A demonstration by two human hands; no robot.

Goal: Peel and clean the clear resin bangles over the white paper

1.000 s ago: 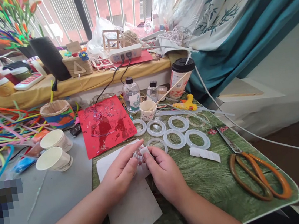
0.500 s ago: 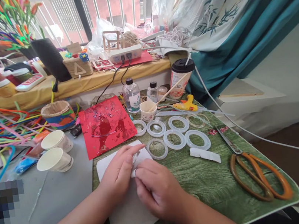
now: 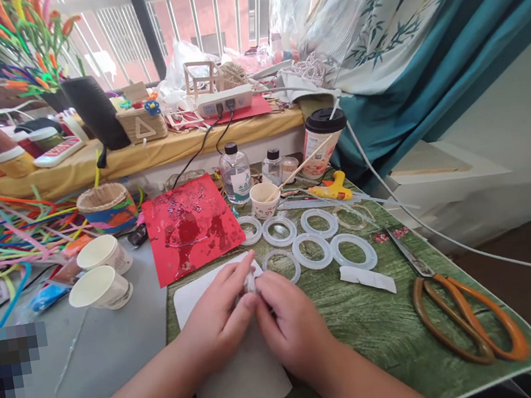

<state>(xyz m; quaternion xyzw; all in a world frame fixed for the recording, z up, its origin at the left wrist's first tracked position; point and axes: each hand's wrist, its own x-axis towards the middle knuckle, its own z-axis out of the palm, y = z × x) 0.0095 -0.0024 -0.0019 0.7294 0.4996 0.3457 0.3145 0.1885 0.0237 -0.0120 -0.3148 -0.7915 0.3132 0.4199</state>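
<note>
My left hand (image 3: 220,312) and my right hand (image 3: 291,321) meet over a white paper sheet (image 3: 242,392), pinching a small pale, partly clear piece (image 3: 249,283) between their fingertips. Most of the piece is hidden by the fingers, so its kind cannot be told. The left index finger is stretched out and the thumb presses in from below. The right fingers are curled closed. Just beyond the hands lie several translucent ring molds (image 3: 296,253) on the green wood-patterned mat (image 3: 362,344). A folded white paper strip (image 3: 367,279) rests to their right.
Large orange-handled scissors (image 3: 423,268) lie at the right. Behind the rings stand a paper cup (image 3: 266,209) with a wooden stick (image 3: 305,163), a clear bottle (image 3: 238,186) and a yellow glue gun (image 3: 337,187). A stained red sheet (image 3: 165,260) and two tipped paper cups (image 3: 97,290) are at the left.
Both hands have shifted slightly right and up with the small piece. The left thumb has come closer to the right fingers. The whole view has moved a little.
</note>
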